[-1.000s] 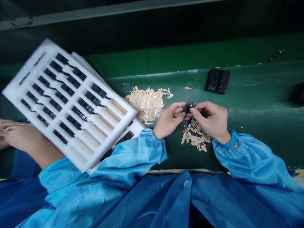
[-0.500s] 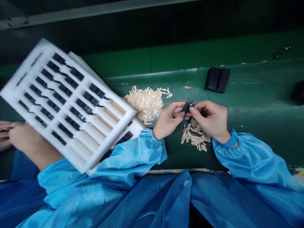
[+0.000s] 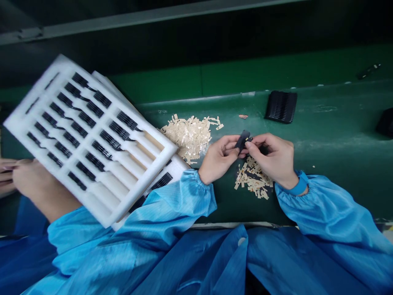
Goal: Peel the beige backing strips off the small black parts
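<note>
left hand (image 3: 218,159) and right hand (image 3: 272,160) both pinching a small black part (image 3: 242,141) between the fingertips, right over a little heap of pale gold strips (image 3: 253,180). bigger heap of strips (image 3: 187,137) just past the left hand. farther out on the green bench (image 3: 331,123), a ridged black stack (image 3: 281,106), plus a white foam tray (image 3: 112,182) of black parts off left, in a co-worker's hand (image 3: 39,184).

No lettering, numbers or brand marks can be read anywhere in the room from here. The white foam tray (image 3: 92,143) shows none, and the rows of black pieces (image 3: 95,161) set in it are too blurred to tell. The small black part (image 3: 242,141) at the middle of the view is also too small to show any marking, and so are the pale gold strips (image 3: 187,137) heaped on the green bench.
</note>
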Demonstrator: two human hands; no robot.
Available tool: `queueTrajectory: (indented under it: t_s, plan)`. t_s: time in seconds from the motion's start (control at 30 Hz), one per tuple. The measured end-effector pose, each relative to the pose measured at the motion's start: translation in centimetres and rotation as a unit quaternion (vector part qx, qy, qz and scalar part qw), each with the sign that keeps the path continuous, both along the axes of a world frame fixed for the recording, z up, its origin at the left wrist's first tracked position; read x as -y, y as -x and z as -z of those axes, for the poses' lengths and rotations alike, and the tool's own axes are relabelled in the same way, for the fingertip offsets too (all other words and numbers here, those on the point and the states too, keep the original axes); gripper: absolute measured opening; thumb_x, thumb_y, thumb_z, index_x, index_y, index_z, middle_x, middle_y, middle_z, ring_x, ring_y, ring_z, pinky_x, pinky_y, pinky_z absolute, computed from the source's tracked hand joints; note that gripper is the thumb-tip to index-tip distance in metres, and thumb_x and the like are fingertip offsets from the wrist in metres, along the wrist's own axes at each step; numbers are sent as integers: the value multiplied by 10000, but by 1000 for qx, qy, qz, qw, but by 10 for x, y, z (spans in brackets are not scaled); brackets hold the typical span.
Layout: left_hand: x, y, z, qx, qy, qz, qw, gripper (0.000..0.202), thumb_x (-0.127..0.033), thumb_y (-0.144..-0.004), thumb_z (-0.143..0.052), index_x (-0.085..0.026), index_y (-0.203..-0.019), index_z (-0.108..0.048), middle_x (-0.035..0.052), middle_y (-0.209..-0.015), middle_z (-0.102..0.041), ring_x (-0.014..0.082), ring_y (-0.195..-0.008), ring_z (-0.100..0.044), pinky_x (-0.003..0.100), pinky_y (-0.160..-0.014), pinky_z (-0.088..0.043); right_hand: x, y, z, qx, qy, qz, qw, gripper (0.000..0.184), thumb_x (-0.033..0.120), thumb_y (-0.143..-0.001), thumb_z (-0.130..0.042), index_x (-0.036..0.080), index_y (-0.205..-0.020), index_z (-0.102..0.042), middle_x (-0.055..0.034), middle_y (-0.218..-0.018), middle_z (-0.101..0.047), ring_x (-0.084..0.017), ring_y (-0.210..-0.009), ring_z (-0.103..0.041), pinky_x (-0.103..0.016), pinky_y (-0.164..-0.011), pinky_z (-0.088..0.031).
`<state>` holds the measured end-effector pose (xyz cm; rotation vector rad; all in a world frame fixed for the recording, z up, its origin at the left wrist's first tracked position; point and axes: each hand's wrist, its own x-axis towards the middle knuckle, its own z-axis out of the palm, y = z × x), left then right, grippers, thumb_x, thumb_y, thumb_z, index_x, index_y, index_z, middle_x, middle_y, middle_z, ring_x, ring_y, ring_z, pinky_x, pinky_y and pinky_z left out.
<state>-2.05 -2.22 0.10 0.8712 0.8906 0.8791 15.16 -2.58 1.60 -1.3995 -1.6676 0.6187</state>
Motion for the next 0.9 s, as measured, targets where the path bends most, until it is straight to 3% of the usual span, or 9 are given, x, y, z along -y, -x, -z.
queueTrajectory:
  t_s: [0.4,0.9]
  plan:
    - [0,-1,-1,5,2,-6,1000,252,-132,-909,-617,-137,-1160,-599,84,-1079,-774,144,-913,-767,327,-950,-619,-1,-1,-1,15,-9,-3,1000,77,246,-862,-726,229,-808,-673,7,-735,-732,-141,-620,-655,-280,-595,-552]
    - [1,0,-1,-7,3,-10,1000,274,-223,-893,-686,-151,-1144,-603,79,-1061,-778,156,-893,-769,339,-937,-623,0,2,-4,32,-27,-19,999,81,230,-872,-702,234,-806,-654,8,-710,-707,-149,-621,-655,-289,-605,-538]
